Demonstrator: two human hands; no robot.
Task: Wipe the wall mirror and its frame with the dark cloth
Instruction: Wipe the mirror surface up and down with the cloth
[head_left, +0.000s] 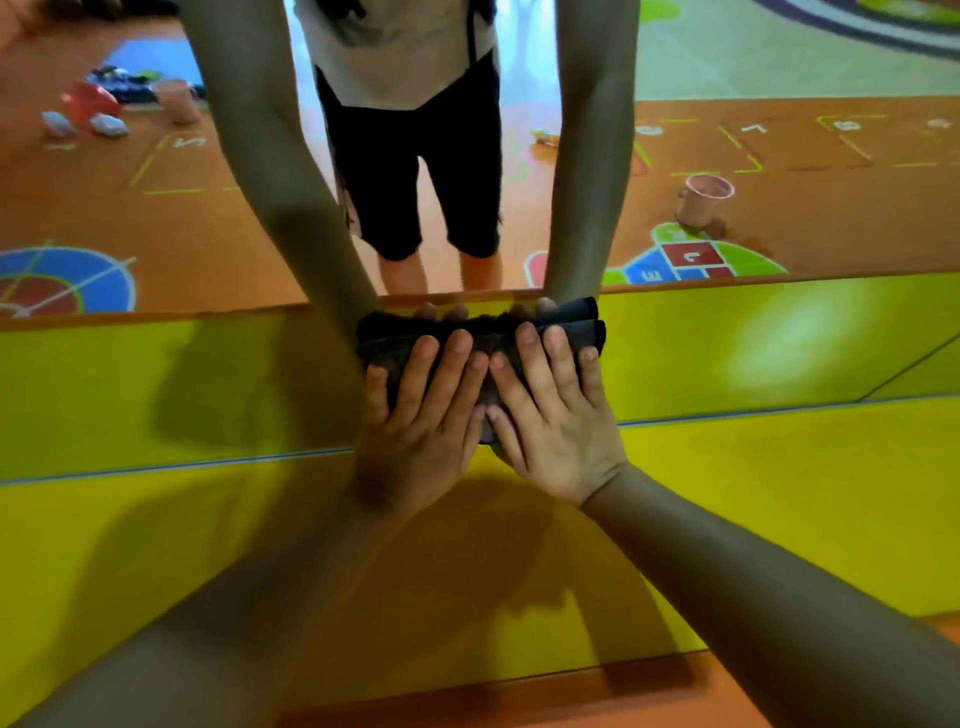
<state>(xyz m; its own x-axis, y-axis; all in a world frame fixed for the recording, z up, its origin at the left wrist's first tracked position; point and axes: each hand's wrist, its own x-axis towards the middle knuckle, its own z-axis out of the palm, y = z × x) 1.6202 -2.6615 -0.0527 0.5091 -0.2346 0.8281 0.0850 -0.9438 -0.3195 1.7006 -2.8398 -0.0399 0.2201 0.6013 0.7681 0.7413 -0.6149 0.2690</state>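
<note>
The wall mirror (727, 78) fills the upper half of the head view and reflects my arms, legs and the patterned floor. Its thin orange bottom frame (156, 315) runs across the middle. A folded dark cloth (582, 330) lies against that bottom edge at centre. My left hand (423, 415) and my right hand (550, 415) press flat on the cloth side by side, fingers straight and pointing up at the mirror. Most of the cloth is hidden under the hands.
Below the mirror the wall is covered with yellow-green padded panels (779, 467). An orange floor strip (519, 696) shows at the bottom. In the reflection, a pink cup (704, 200) and scattered toys (98, 111) stand on the floor behind me.
</note>
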